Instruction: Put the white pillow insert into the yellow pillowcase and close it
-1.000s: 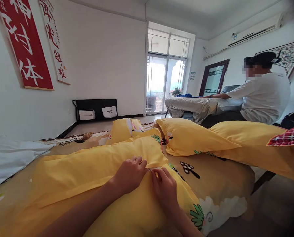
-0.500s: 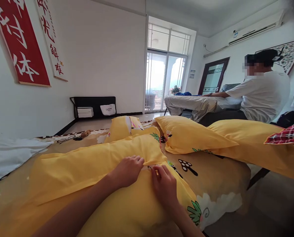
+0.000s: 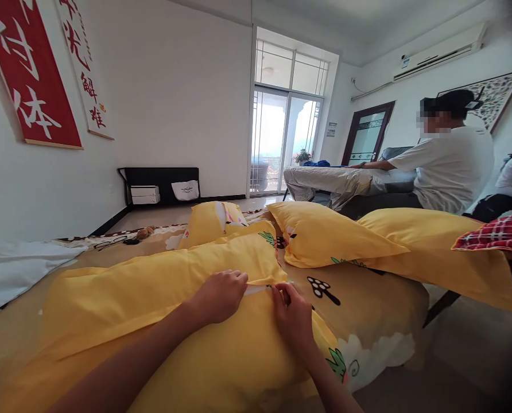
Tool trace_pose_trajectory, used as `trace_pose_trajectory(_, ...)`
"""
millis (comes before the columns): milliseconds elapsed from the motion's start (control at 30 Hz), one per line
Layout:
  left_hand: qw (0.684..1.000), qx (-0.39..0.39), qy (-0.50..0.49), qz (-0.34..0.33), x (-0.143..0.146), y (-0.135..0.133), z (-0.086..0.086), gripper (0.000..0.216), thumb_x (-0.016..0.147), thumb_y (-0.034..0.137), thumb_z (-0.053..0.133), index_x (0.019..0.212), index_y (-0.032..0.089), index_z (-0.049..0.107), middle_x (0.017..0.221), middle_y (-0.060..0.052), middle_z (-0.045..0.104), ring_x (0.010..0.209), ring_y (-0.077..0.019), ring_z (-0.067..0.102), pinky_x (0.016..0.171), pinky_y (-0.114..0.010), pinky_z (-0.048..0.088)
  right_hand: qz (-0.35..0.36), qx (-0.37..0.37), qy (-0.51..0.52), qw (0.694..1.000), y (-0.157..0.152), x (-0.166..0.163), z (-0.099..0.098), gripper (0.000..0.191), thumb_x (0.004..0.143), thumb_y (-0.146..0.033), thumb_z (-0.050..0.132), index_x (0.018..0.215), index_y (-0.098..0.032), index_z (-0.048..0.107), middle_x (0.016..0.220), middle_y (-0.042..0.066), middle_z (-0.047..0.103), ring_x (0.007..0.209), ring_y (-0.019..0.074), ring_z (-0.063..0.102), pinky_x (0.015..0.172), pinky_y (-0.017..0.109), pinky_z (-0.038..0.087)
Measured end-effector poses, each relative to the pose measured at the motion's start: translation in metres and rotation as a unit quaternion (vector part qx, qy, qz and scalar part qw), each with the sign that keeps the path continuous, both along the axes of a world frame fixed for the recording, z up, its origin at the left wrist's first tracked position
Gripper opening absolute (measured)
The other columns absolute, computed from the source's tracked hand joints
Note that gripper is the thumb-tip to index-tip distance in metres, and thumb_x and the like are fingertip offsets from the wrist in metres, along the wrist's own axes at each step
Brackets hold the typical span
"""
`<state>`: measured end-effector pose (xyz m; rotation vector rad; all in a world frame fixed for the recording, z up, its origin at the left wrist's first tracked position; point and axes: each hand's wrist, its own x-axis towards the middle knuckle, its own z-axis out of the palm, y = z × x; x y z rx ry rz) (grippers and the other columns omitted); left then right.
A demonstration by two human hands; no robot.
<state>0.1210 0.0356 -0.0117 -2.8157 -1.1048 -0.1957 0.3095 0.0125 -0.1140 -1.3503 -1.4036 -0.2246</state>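
Note:
A yellow pillow (image 3: pixel 221 350) lies across the near part of the bed, its yellow case folded over along the top. My left hand (image 3: pixel 224 295) is closed on the pillowcase edge at the seam. Just to the right, my right hand (image 3: pixel 294 315) pinches a small dark piece that looks like a zipper pull (image 3: pixel 268 286). A narrow strip of white lining (image 3: pixel 256 289) shows in the seam between my hands. Green leaf prints mark the case's right side.
More yellow pillows (image 3: pixel 325 235) lie beyond and to the right, beside a red plaid cloth (image 3: pixel 497 232). White fabric (image 3: pixel 19 269) and glasses (image 3: pixel 109 242) are at left. A person in a white shirt (image 3: pixel 449 166) sits by a covered table (image 3: pixel 325 178).
My right hand has moved slightly right along the seam with the small dark piece. The white strip between my hands has grown longer. My left hand stays on the edge.

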Motion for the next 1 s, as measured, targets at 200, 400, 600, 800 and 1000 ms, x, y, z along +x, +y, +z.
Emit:
trace_pose_trajectory(200,0.996,0.069,0.043,-0.022,0.022,-0.001,0.002,0.018,0.091,0.018,0.036,0.096,0.015,0.053,0.093,-0.011,0.062,0.086,-0.0259,0.061,0.072,-0.038,0.048,-0.028,0.082,-0.049,0.995,-0.011,-0.005,-0.003,0.021,0.094,-0.028,0.046,0.078,-0.019,0.058,0.066,0.000,0.055,0.053,0.0115,0.049,0.052,0.024,0.037)
trace_pose_trajectory(400,0.986,0.117,0.077,-0.088,0.043,0.009,-0.009,0.021,0.091,0.014,0.034,0.098,0.015,0.054,0.099,-0.014,0.060,0.094,-0.0289,0.058,0.071,-0.039,0.048,-0.031,0.088,-0.054,0.994,-0.014,-0.007,-0.003,0.020,0.094,-0.027,0.046,0.080,-0.020,0.058,0.067,0.000,0.056,0.053,0.0118,0.049,0.053,0.025,0.038)
trace_pose_trajectory(600,0.989,0.055,0.079,-0.110,0.038,0.018,-0.010,0.020,0.088,0.011,0.038,0.096,0.014,0.056,0.098,-0.012,0.063,0.093,-0.0269,0.060,0.073,-0.037,0.049,-0.014,0.036,-0.040,0.998,-0.012,-0.007,-0.009,0.026,0.095,-0.034,0.045,0.079,-0.019,0.059,0.070,0.001,0.057,0.055,0.0125,0.049,0.054,0.025,0.037)
trace_pose_trajectory(800,0.995,0.017,0.053,-0.084,0.036,0.023,-0.005,0.020,0.091,0.018,0.035,0.089,0.017,0.055,0.095,-0.008,0.066,0.089,-0.0230,0.063,0.072,-0.033,0.049,-0.056,0.005,-0.029,0.998,0.000,0.005,-0.016,0.039,0.096,-0.045,0.040,0.074,-0.019,0.057,0.067,0.003,0.059,0.057,0.0154,0.054,0.056,0.027,0.037)
trace_pose_trajectory(1000,0.997,-0.010,0.047,-0.064,0.035,0.027,-0.006,0.025,0.094,0.024,0.031,0.088,0.017,0.054,0.096,-0.009,0.067,0.088,-0.0229,0.064,0.074,-0.033,0.048,-0.079,-0.030,-0.018,0.996,0.007,0.017,-0.017,0.042,0.095,-0.048,0.038,0.073,-0.019,0.058,0.070,0.004,0.061,0.058,0.0167,0.056,0.056,0.028,0.036)
